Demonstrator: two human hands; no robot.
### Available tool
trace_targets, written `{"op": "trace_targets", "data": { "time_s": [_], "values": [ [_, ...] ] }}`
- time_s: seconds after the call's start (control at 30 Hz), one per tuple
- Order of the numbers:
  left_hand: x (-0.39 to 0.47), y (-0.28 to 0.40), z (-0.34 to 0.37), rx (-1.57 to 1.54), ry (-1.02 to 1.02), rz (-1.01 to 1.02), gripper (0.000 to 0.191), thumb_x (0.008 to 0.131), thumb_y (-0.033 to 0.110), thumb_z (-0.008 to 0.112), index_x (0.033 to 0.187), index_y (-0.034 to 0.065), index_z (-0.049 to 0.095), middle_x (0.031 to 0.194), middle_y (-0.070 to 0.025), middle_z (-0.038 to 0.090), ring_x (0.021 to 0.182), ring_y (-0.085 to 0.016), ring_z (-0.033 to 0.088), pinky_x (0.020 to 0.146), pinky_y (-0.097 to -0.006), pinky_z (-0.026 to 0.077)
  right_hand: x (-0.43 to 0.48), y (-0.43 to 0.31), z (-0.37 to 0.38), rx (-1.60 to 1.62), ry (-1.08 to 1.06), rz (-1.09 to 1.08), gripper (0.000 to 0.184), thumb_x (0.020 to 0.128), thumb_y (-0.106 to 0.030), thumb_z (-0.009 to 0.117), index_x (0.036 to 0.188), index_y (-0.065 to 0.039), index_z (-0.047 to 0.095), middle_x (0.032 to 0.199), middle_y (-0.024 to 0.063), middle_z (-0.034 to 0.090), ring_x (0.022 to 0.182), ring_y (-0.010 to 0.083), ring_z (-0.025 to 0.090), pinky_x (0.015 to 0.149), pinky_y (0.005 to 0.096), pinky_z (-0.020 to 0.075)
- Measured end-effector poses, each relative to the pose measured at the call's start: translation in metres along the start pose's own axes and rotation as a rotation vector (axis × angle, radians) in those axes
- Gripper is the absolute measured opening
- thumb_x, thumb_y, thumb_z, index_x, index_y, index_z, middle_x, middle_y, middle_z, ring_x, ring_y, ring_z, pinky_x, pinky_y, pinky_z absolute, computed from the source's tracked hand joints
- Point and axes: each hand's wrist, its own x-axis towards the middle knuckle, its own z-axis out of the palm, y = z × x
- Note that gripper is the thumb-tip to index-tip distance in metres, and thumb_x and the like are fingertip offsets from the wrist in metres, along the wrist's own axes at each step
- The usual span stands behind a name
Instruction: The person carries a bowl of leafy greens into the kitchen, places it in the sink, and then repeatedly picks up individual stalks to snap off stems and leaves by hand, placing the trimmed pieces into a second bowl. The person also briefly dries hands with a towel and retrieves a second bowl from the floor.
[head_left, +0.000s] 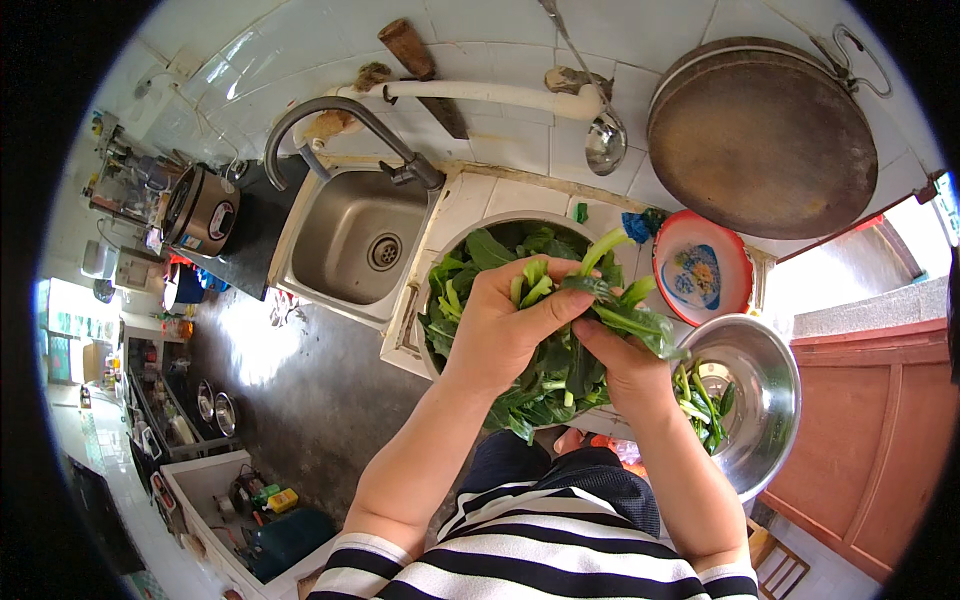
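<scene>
My left hand (510, 319) grips several pale-green stems of leafy greens (532, 283) over a large metal basin (517, 218) heaped with dark-green leaves (491, 251). Close beside it, my right hand (626, 360) has its thumb and fingers closed on a leafy piece (637, 322) from the bunch. The thumbs nearly meet in the middle, and some of the fingers are hidden behind leaves. To the right of my right forearm, a stainless steel bowl (765, 405) contains a small pile of picked stems and leaves (705, 405).
A steel sink (330, 240) with a curved faucet (352, 105) lies to the left. Behind the steel bowl stands a red-rimmed enamel basin (742, 262). A ladle (606, 142), a cleaver (442, 112) and a large round pan (765, 139) hang on the tiled wall. A rice cooker (214, 214) sits farther left.
</scene>
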Motion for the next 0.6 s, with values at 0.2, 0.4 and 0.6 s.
{"op": "trace_targets", "data": {
  "time_s": [0.2,0.4,0.6],
  "values": [
    [0.004,-0.013,0.036,-0.418,-0.083,-0.124,0.026,0.088,0.01,0.059,0.112,-0.0003,0.059,0.091,-0.0068,0.064,0.074,-0.014,0.061,0.053,-0.0295,0.054,-0.021,-0.017,-0.041,0.588,-0.166,0.1,0.026,0.088,-0.014,0.06,0.11,0.0,0.06,0.098,0.0101,0.063,0.084,0.0168,0.06,0.073,0.0261,0.0492],
    [0.013,-0.045,0.092,-0.518,-0.379,-0.208,0.029,0.085,0.006,0.046,0.111,-0.0024,0.056,0.092,-0.0087,0.06,0.083,-0.017,0.06,0.079,-0.0289,0.05,-0.062,-0.049,-0.094,0.41,0.099,0.033,0.027,0.088,-0.016,0.057,0.108,0.002,0.06,0.087,0.0068,0.061,0.073,0.0139,0.057,0.065,0.024,0.0467],
    [0.008,-0.11,0.166,-0.538,-0.285,-0.463,0.024,0.089,0.01,0.049,0.111,0.003,0.056,0.093,-0.0071,0.06,0.082,-0.016,0.06,0.075,-0.0285,0.051,-0.109,-0.069,-0.156,0.056,0.384,0.013,0.019,0.093,-0.015,0.055,0.102,-0.001,0.063,0.087,0.0018,0.063,0.072,0.0066,0.053,0.066,0.0211,0.0437]
  ]
}}
